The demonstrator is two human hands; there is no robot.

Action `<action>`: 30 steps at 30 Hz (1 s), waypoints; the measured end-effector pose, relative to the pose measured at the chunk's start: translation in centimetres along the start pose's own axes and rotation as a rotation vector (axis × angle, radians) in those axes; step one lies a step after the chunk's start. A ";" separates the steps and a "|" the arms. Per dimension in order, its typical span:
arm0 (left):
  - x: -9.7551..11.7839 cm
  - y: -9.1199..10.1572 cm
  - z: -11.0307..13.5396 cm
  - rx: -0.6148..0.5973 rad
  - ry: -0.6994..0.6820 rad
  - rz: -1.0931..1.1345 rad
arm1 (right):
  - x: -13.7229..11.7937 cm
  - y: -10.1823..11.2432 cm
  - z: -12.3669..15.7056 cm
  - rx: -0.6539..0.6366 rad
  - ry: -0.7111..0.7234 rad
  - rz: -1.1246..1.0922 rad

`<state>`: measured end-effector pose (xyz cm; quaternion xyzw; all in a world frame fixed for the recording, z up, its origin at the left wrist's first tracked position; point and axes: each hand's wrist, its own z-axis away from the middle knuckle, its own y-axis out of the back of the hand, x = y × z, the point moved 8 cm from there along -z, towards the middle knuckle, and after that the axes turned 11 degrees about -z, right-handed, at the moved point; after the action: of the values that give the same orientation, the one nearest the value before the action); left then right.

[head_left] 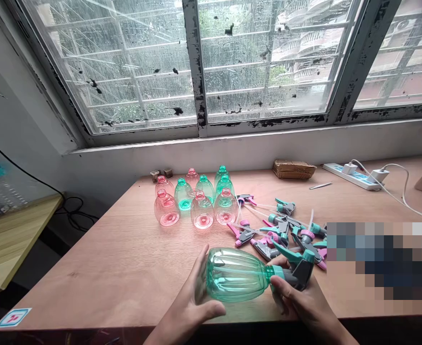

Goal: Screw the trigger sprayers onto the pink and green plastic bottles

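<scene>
A clear green spray bottle (235, 275) lies sideways in the air above the table's front edge, its base to the left. My left hand (192, 304) cradles the base, thumb below and fingers partly hidden behind it. At the neck, my right hand (300, 302) pinches the teal collar of the grey and teal spray head (299, 268), which sits on the bottle's mouth. Just beyond it lies a pile of loose trigger spray heads (277, 232) in grey with pink or teal parts. Several pink bottles (166, 209) and green bottles (184, 194) stand upright without heads further back.
Along the back of the wooden table (113, 258) are a brown wrapped block (294, 169), a thin white stick (320, 186) and a power strip (354, 176) with plugged-in chargers and a white cable (408, 191). A window rises behind. Pixelation hides the right side.
</scene>
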<state>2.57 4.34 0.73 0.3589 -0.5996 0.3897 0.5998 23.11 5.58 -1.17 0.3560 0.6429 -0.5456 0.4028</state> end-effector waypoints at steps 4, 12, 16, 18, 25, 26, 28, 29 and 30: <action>0.6 -0.3 -0.2 0.003 -0.002 -0.035 | -0.1 -0.1 0.0 0.001 0.001 0.005; -0.1 0.2 0.0 0.000 0.016 -0.055 | -0.1 -0.1 0.0 0.003 -0.016 -0.001; 0.2 0.2 0.2 -0.018 0.002 -0.053 | 0.0 0.1 0.0 -0.006 -0.006 -0.011; 0.3 0.1 0.2 -0.019 -0.010 -0.096 | 0.1 0.3 -0.1 -0.003 0.000 -0.026; 0.2 0.0 0.2 -0.027 -0.026 -0.078 | 0.0 0.2 -0.1 0.007 -0.006 -0.027; 0.2 0.0 0.2 -0.026 -0.022 -0.060 | 0.0 0.1 -0.1 0.006 -0.005 -0.022; 0.1 0.1 0.1 -0.019 -0.004 -0.057 | 0.0 0.0 -0.1 0.000 -0.001 -0.010; 0.0 0.2 0.1 -0.016 0.003 -0.071 | 0.0 0.0 -0.1 -0.004 0.001 -0.007; 0.0 0.2 0.1 -0.015 0.003 -0.091 | 0.0 0.0 -0.1 -0.006 0.001 -0.005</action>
<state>2.30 4.31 0.74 0.3807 -0.5845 0.3582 0.6205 23.11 5.70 -1.17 0.3535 0.6456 -0.5445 0.4022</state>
